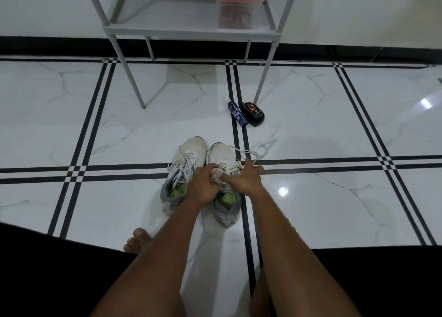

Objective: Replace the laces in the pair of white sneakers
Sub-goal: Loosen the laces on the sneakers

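Observation:
Two white sneakers with grey heels and green insoles stand side by side on the tiled floor, toes pointing away from me. The left sneaker (185,166) keeps its white laces loosely threaded. Both hands are on the right sneaker (221,156). My left hand (203,185) pinches its white lace at the tongue. My right hand (246,178) grips the same lace beside it, fingers spread over the shoe's right side. A loose lace end (253,152) trails onto the floor to the right of the toe.
A blue tube (237,113) and a black shoe-polish container (253,113) lie on the floor behind the sneakers. A grey metal rack (191,30) stands at the wall, holding a clear box with a red lid (238,3). My bare toes (137,240) show at lower left.

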Motion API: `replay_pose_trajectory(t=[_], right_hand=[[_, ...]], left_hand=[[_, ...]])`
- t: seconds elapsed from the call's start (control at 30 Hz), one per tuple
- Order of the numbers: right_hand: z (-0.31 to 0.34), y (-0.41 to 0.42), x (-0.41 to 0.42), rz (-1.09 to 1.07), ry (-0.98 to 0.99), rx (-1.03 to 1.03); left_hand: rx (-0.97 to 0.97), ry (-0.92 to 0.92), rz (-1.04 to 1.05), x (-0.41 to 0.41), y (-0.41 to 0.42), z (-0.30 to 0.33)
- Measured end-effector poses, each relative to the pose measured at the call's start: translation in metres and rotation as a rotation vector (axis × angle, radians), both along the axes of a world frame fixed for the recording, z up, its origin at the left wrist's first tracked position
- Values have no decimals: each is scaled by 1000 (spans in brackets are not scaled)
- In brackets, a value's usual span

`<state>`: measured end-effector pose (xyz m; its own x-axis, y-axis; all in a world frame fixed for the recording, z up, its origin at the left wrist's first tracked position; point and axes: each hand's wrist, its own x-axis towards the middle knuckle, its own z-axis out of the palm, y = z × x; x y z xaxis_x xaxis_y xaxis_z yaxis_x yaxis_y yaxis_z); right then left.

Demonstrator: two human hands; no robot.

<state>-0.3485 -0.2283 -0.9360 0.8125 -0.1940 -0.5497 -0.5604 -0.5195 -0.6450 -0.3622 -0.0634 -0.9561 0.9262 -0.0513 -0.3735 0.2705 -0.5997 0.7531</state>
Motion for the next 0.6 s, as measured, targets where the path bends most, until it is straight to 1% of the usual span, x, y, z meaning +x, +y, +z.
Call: replay_pose_trajectory(t=[0.07,0.1,0.17,0.23,0.3,0.37,0.43,0.47,0.53,0.6], right_hand=[[-13,4,-12,61,-58,-87],[-16,3,-14,34,-126,-130],[-18,-1,-15,-58,-211,-143],[-19,-5,-16,-129,-210,-126],[-22,-6,-19,-214,-190,-97],[-26,-6,-20,-267,-186,-68],[-28,-6,-19,-273,-183,-41],[-28,-6,-18,-267,-182,-36],[-28,-6,-15,-249,-184,-29],[-27,-4,-16,-216,-187,-22]], left_hand=[[99,12,-143,4,-2,2],[150,18,-199,6,-4,1],[259,29,-289,7,-9,1],[309,37,-323,8,-12,0],[296,36,-281,10,-11,3],[223,39,-157,11,-8,3],[143,67,-39,10,-4,3],[121,60,-18,8,-6,4],[156,-26,-41,7,-10,5],[293,-202,-127,10,-16,8]])
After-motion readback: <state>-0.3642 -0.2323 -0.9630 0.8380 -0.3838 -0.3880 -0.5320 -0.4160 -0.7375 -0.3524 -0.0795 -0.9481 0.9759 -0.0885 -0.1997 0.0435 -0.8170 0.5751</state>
